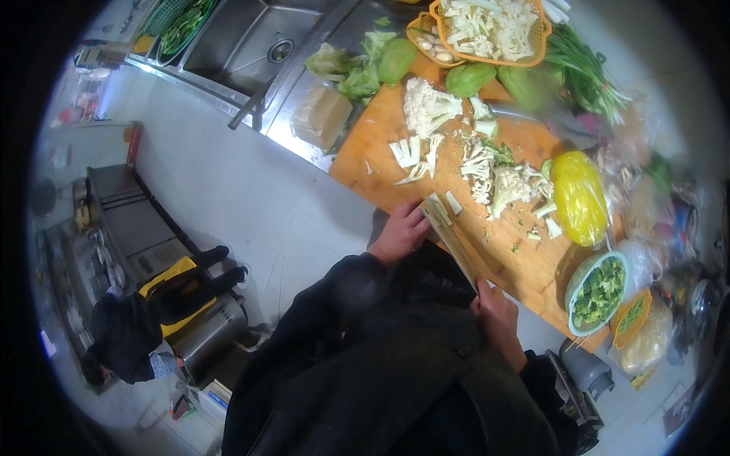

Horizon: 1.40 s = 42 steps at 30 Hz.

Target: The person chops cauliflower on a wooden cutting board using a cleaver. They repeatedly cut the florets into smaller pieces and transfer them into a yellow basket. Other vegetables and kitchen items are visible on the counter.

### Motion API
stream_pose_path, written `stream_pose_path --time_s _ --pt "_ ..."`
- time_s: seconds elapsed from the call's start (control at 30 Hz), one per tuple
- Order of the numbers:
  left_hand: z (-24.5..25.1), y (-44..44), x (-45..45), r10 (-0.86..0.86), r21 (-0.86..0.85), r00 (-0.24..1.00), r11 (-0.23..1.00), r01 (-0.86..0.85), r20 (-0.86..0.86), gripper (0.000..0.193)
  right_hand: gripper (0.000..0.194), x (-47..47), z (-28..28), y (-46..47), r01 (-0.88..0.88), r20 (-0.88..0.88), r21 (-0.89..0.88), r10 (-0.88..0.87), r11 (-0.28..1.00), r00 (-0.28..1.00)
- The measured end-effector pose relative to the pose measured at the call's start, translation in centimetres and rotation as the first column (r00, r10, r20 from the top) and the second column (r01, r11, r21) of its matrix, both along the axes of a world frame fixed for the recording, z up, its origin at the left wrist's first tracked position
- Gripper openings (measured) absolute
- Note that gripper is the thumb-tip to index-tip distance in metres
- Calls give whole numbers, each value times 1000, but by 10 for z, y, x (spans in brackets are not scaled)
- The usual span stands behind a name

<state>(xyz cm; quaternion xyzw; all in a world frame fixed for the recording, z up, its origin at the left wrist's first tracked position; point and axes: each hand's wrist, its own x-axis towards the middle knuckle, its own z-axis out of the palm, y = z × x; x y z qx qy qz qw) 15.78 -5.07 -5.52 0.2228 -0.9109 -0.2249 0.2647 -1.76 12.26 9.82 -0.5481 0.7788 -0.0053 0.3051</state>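
At the near edge of a wooden cutting board [376,182], my right hand [495,310] grips the handle end of a cleaver [456,242]. The blade points up and left, and pale cut pieces lie on it near its far end. My left hand [404,231] is at that far end, its fingers by the blade and the pieces; its exact hold is unclear. Beyond the cleaver lie a large cauliflower piece [426,108], cut stem pieces [406,151] and smaller florets [509,188]. One pale slice [453,202] rests on the board beside the blade.
A steel sink [234,45] is at upper left. Around the board are an orange basket of cauliflower [540,51], a yellow plastic-wrapped bundle [580,196], a green basket of chopped greens [572,302] and spring onions [587,74]. Another person [125,330] is at far left.
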Motion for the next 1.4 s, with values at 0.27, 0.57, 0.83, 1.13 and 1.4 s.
stream_pose_path --time_s 0.27,0.57,0.83,1.13,1.4 --pt "7 1 -9 53 21 998 998 -53 -19 41 39 -4 -42 8 67 85 -144 -55 987 995" --pt "4 2 -4 59 31 998 998 -58 -15 36 34 -10 -19 8 78 145 -78 -66 994 987" --pt "13 -1 -9 66 3 996 998 -66 -62 30 33 -3 -41 -11 174 170 74 -184 982 968" --pt "6 2 -9 105 -5 991 994 -105 -81 27 24 -17 -17 -7 205 273 -7 -195 979 942" --pt "-1 3 -6 89 12 994 996 -89 -68 33 27 -15 -10 -11 253 286 73 -263 965 921"
